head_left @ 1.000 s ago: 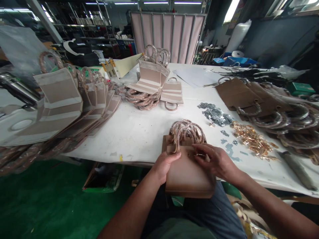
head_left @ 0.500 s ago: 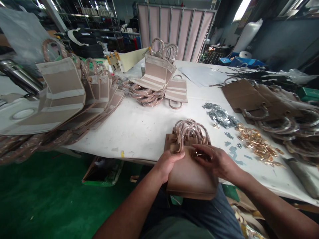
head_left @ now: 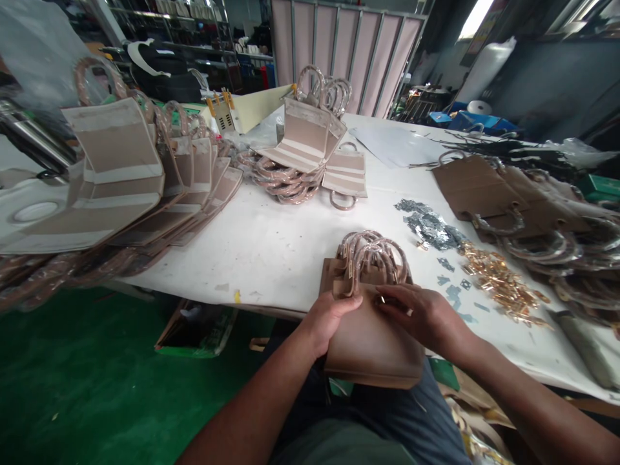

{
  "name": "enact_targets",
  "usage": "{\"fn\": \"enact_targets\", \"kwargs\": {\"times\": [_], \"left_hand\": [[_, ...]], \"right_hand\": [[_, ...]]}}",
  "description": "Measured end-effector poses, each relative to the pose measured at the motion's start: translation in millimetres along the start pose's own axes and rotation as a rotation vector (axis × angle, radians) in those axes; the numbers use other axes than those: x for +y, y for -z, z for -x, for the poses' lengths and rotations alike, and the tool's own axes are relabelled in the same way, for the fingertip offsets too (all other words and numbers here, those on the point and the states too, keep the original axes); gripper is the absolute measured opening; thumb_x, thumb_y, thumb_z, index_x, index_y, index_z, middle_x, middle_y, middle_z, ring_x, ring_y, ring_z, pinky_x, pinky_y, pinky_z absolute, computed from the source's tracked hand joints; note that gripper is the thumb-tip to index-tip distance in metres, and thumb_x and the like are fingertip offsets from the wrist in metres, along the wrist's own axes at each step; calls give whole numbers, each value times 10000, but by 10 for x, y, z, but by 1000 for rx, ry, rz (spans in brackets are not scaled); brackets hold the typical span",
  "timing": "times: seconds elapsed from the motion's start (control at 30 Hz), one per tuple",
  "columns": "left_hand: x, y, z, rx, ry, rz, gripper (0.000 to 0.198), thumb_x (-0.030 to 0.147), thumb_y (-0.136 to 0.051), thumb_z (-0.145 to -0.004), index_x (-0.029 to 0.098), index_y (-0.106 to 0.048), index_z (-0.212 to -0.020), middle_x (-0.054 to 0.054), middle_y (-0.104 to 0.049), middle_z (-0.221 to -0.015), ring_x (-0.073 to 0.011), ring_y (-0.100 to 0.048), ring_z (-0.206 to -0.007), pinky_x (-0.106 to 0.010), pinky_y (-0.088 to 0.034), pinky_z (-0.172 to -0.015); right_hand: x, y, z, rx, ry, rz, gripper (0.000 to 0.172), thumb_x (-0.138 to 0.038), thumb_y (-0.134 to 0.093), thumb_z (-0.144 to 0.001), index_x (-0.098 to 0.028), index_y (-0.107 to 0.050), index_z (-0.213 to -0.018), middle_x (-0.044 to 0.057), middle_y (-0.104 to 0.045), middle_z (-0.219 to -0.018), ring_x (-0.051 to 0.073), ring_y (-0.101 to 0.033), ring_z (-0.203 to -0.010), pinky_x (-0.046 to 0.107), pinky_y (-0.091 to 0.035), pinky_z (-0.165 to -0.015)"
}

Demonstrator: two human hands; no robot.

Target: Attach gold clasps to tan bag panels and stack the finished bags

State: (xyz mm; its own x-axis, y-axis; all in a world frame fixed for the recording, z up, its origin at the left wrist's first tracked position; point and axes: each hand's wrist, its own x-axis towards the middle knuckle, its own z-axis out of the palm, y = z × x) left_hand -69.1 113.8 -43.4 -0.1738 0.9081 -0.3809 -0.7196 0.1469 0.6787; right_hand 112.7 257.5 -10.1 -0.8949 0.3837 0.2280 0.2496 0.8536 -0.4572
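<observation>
At near edge of white table (head_left: 271, 258) is brown bag (head_left: 371, 349). Under table: open box (head_left: 190, 351), w/ sth. whitish inside, unclear. L hand (head_left: 329, 323) grips bag's side, same as 1 s ago; R hand (head_left: 414, 313) pinches gold fitting (head_left: 382, 299), narrow grip, fitting now showing less than bef.

bag (head_left: 372, 345): 1 | left hand (head_left: 329, 320): 1, right hand (head_left: 426, 316): 1, both at bag | handles (head_left: 357, 261): several, above bag | bag stacks (head_left: 119, 155): 3, left of, beyond and right of bag | gold clips (head_left: 501, 281): dozens, right of bag | silver plates (head_left: 431, 227): uncountable, right of bag | flask (head_left: 36, 132): 1, left of bag
</observation>
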Motion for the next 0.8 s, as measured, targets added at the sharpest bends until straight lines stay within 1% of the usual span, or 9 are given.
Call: {"fn": "enact_targets", "kwargs": {"times": [0.07, 0.17, 0.3, 0.4, 0.47, 0.53, 0.6, 0.8], "left_hand": [[7, -6, 1, -11, -1, -1, 499, 387, -915, -678, 114, -782, -1074, -138, -786, -970, -290, -730, -869, -411, -540, -880], [19, -14, 6, -24, -9, -19, 482, 399, -902, -697, 116, -782, -1069, -138, -789, -980, -300, -734, -887, -418, -538, -891], [27, -13, 7, -35, -20, -22, 471, 414, -883, -724, 113, -782, -1072, -139, -789, -970, -292, -733, -870, -414, -540, -873], [21, 0, -8, -4, -4, -11, 476, 405, -909, -690, 110, -783, -1042, -134, -785, -970, -274, -730, -834, -402, -536, -860], [14, 10, -19, 15, 5, -4, 473, 401, -922, -671, 115, -784, -1022, -125, -784, -974, -266, -730, -819, -397, -534, -859], [10, 16, -26, 23, 7, 0, 466, 395, -926, -665, 122, -783, -1015, -117, -784, -970, -266, -730, -825, -393, -536, -854], [9, 17, -28, 21, 13, 5, 469, 391, -923, -669, 123, -782, -1026, -117, -785, -951, -266, -728, -831, -391, -543, -839], [24, 2, -23, 5, 29, 13, 429, 378, -904, -692, 120, -781, -1012, -122, -787, -916, -252, -720, -809, -370, -549, -805]], "right_hand": [[-33, -19, -14, 6, -6, 52, 264, -328, -602, -1024, -266, -741, -1240, 72, -789, -1085, 258, -757, -878, 349, -584, -765], [-64, -40, -36, -4, -15, 106, 258, -301, -593, -1015, -268, -743, -1222, 67, -790, -1060, 265, -753, -862, 355, -569, -741], [-38, -32, -39, -12, -41, 85, 207, -322, -611, -1008, -272, -739, -1163, 60, -770, -1044, 252, -728, -863, 340, -550, -739], [7, -19, -27, 5, -66, 84, 151, -370, -652, -990, -266, -741, -1054, 49, -749, -941, 239, -706, -799, 325, -526, -695], [23, -13, -18, -9, -48, 82, 159, -384, -638, -1002, -263, -740, -986, 43, -734, -878, 227, -695, -753, 319, -512, -667], [19, -7, -12, -30, -16, 71, 185, -378, -603, -1026, -260, -742, -992, 48, -732, -882, 222, -693, -749, 320, -512, -671], [2, 0, -10, -37, 1, 52, 188, -362, -587, -1038, -258, -744, -1048, 55, -739, -919, 221, -699, -775, 322, -523, -694], [-22, 32, -35, -62, -22, 0, 186, -298, -601, -1013, -259, -749, -1119, 53, -758, -989, 216, -713, -824, 318, -542, -726]]}}
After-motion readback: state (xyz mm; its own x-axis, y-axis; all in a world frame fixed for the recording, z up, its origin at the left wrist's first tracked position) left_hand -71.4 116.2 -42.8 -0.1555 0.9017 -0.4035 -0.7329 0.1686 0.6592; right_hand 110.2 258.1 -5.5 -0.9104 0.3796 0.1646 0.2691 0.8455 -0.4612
